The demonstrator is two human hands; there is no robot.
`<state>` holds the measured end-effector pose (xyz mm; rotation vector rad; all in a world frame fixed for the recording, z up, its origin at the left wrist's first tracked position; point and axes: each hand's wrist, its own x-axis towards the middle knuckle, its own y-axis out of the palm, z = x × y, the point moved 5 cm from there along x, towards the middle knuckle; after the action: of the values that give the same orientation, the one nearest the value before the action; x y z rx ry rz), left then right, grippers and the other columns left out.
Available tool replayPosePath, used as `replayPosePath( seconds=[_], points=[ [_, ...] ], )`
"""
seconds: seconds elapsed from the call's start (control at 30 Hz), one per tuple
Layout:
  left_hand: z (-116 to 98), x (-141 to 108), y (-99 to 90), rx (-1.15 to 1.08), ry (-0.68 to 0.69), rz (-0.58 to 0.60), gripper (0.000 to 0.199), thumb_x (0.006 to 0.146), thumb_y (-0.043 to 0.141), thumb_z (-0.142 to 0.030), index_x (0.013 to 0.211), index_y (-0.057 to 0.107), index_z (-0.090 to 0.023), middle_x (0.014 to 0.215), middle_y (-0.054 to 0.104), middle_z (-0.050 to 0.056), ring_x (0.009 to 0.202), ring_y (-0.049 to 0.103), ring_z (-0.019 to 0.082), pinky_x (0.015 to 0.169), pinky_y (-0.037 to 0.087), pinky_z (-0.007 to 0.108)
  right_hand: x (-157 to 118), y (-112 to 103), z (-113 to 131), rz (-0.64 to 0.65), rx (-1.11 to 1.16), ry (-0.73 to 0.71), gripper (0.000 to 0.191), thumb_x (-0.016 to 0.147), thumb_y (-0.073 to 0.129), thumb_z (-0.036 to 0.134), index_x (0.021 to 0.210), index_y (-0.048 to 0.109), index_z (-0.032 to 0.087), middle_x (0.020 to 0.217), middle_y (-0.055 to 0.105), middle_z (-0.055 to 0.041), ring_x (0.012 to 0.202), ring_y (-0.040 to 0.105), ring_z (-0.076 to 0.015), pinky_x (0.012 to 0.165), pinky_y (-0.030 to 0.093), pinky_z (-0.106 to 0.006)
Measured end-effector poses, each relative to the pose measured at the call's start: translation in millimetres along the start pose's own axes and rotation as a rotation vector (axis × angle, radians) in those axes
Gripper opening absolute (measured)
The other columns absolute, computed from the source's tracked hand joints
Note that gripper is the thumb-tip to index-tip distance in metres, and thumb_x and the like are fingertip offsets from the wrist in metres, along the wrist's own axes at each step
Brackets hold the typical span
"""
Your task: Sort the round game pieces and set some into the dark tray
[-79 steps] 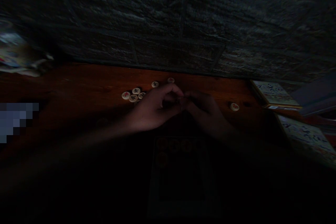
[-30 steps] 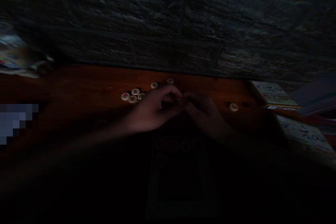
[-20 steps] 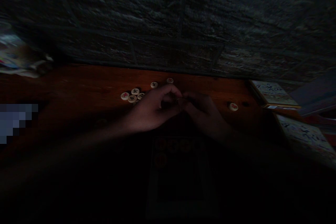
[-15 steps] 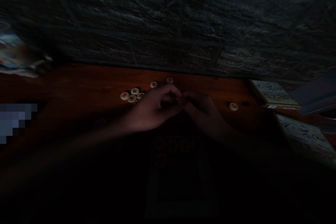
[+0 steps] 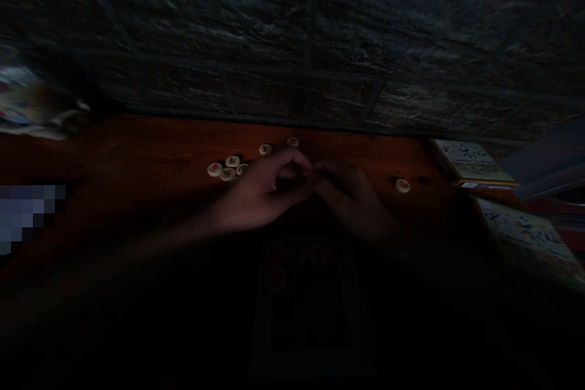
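Note:
My left hand [image 5: 260, 195] and my right hand [image 5: 354, 201] meet over the table, fingertips and thumbs pinched close together. Whatever they hold between them is too small and dark to make out. Past my left hand lie several round Chinese chess pieces [image 5: 227, 173] with black or red characters, some touching. Another black-marked piece [image 5: 265, 149] and a red-marked piece [image 5: 292, 142] lie just beyond its fingers. A lone red-marked piece [image 5: 403, 185] rests to the right of my right hand. Below the hands, a box [image 5: 262, 317] in deep shadow holds several pieces along its far side.
The wooden table [image 5: 155, 146] ends at a dark brick wall [image 5: 274, 42]. On the right lie two flat illustrated boxes [image 5: 475, 161], one nearer me, with a dark grey object [image 5: 548, 161] behind. A blurred, colourful bundle [image 5: 31, 97] stands at the far left.
The view has shifted slightly. Both hands keep nearly the same pinched pose, fingertips a little closer together. The pieces lie where they were.

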<state>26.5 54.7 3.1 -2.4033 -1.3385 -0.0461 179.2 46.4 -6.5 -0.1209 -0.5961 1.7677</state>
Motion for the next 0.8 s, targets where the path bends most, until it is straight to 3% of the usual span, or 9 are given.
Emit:
replayPosePath(
  seconds=[0.8],
  points=[
    [0.2, -0.4, -0.9, 0.046, -0.02, -0.014, 0.018, 0.091, 0.072, -0.022, 0.107, 0.063, -0.019, 0.093, 0.075, 0.003, 0.081, 0.073, 0.016, 0.068, 0.053, 0.026, -1.0, 0.6, -1.9, -0.004, -0.038, 0.016, 0.026, 0.099, 0.056, 0.041, 0.092, 0.069, 0.02, 0.079, 0.068, 0.0, 0.072, 0.063, -0.0155, 0.065, 0.044, -0.028]
  ],
)
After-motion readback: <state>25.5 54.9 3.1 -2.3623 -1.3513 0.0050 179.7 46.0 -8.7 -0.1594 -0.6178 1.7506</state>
